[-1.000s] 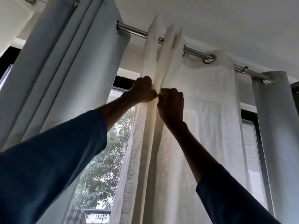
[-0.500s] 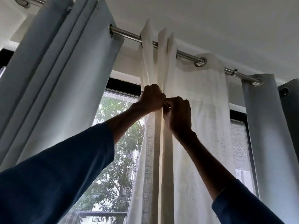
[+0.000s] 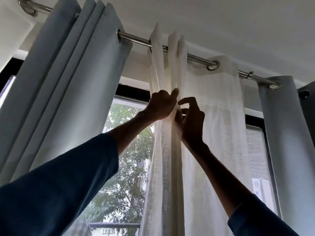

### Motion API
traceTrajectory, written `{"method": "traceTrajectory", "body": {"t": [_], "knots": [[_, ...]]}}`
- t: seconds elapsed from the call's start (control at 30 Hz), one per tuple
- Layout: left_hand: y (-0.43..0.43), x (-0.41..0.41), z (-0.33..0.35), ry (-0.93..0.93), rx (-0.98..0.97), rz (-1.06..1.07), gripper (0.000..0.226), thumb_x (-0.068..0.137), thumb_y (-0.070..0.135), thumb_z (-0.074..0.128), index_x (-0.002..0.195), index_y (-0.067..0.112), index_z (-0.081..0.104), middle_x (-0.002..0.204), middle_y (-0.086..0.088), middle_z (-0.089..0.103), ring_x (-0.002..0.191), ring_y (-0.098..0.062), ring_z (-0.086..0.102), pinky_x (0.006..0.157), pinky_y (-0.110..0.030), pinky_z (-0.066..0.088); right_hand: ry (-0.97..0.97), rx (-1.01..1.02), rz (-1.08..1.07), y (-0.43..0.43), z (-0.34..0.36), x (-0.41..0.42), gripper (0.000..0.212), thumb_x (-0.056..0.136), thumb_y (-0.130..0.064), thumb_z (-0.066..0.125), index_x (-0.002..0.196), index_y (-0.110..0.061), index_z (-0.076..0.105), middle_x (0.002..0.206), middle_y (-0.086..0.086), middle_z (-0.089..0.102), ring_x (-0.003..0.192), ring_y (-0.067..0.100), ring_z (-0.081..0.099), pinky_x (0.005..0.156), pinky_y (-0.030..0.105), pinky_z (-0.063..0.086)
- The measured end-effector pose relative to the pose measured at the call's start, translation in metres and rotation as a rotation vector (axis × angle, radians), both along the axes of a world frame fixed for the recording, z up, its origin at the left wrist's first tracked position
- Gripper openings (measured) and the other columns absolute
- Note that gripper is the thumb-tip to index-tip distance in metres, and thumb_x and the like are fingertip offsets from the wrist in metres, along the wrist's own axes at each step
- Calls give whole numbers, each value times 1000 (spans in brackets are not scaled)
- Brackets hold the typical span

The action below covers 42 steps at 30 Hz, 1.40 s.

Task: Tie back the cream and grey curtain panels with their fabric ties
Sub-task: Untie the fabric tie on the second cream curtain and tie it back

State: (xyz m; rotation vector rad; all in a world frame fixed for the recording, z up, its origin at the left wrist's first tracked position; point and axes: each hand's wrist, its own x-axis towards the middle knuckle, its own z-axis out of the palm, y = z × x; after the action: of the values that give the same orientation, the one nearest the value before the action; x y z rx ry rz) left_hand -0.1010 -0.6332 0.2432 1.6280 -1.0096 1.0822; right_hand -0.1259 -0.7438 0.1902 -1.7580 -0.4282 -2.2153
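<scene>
A sheer cream curtain panel [image 3: 213,133] hangs from a steel rod [image 3: 136,39], with its left folds bunched together. My left hand [image 3: 160,106] is closed around those gathered folds, thumb up. My right hand [image 3: 190,120] sits just to the right of it, fingers partly spread, pinching a small bit of cream fabric between the two hands. Whether that bit is a tie or a curtain fold I cannot tell. A grey curtain panel [image 3: 68,86] hangs pleated on the left of the rod. Another grey panel [image 3: 286,142] hangs at the right.
Behind the curtains is a dark-framed window [image 3: 131,92] with trees outside. The white ceiling [image 3: 221,23] is close above the rod. A rod bracket [image 3: 28,7] is at the upper left. A darker curtain edge [image 3: 308,106] shows at the far right.
The view has tilted so the rod and curtains sit lower and further right. My right hand has loosened from a fist, its fingers now spread. My left hand keeps its grip on the folds.
</scene>
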Motion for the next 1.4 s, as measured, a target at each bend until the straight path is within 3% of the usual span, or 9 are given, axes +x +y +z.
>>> {"method": "traceTrajectory", "body": {"t": [0.13, 0.2, 0.33, 0.5, 0.67, 0.83, 1.1, 1.27, 1.4], "knots": [[12, 5, -2, 71, -6, -76, 43, 104, 25, 35, 88, -5, 62, 97, -27, 70, 80, -39, 71, 63, -37, 56, 24, 85, 39, 5, -4, 3, 16, 89, -9, 58, 86, -19, 70, 80, -12, 72, 71, 4, 70, 76, 41, 57], [17, 8, -4, 107, 25, -103, 33, 93, 14, 46, 77, -5, 67, 79, -24, 71, 64, -37, 71, 46, -34, 56, 75, 148, 95, 5, -2, 2, 22, 93, -19, 61, 74, -18, 72, 69, -14, 69, 66, -4, 64, 72, 22, 52], [25, 8, -5, 173, 68, -168, 23, 88, 10, 50, 85, -7, 65, 79, -19, 67, 74, -33, 72, 55, -41, 62, 150, 88, 36, 5, -3, 3, 35, 88, -50, 70, 83, -17, 79, 76, -12, 75, 68, -1, 65, 63, 3, 36], [38, 16, -10, 121, 212, -224, 24, 90, -3, 52, 103, -3, 71, 93, -17, 70, 82, -29, 74, 57, -34, 62, 85, 102, -29, 2, -1, 0, 40, 85, -15, 63, 53, 0, 43, 55, 8, 22, 52, 14, 22, 48, 27, 17], [40, 38, -22, -143, 229, 26, 30, 84, -3, 54, 107, 0, 73, 113, -15, 71, 75, -9, 69, 62, -6, 51, 54, -13, -130, 10, -10, 1, 33, 81, 0, 55, 55, -3, 37, 49, 6, 24, 52, 18, 18, 49, 23, 19], [38, 27, -15, 50, 186, -81, 26, 86, 1, 45, 83, -14, 67, 80, -32, 70, 70, -38, 72, 61, -47, 62, 69, -109, -196, 28, -10, 10, 15, 91, -9, 66, 88, -16, 79, 75, 2, 77, 57, 15, 66, 62, 28, 53], [41, 21, -14, 349, 22, -399, 27, 95, 22, 41, 76, 9, 56, 69, -10, 58, 65, -23, 57, 64, -32, 51, 167, -136, -177, 35, -10, 11, 26, 102, -36, 56, 101, -23, 79, 87, -1, 78, 66, 15, 71, 62, 29, 55], [29, 28, -13, 232, -32, -191, 39, 96, 26, 56, 90, -10, 70, 79, -20, 71, 64, -23, 67, 48, -26, 54, 223, -206, -253, 37, -18, 8, 26, 100, -31, 51, 102, -22, 76, 87, -1, 78, 73, 15, 71, 78, 29, 56], [33, 31, -14, 230, -1, -255, 47, 104, 29, 44, 98, -12, 66, 85, -22, 67, 77, -31, 70, 57, -36, 60, 219, -186, -18, 23, -21, -7, 31, 104, -26, 54, 92, -9, 77, 66, -4, 73, 62, 3, 69, 60, 15, 52]]}}
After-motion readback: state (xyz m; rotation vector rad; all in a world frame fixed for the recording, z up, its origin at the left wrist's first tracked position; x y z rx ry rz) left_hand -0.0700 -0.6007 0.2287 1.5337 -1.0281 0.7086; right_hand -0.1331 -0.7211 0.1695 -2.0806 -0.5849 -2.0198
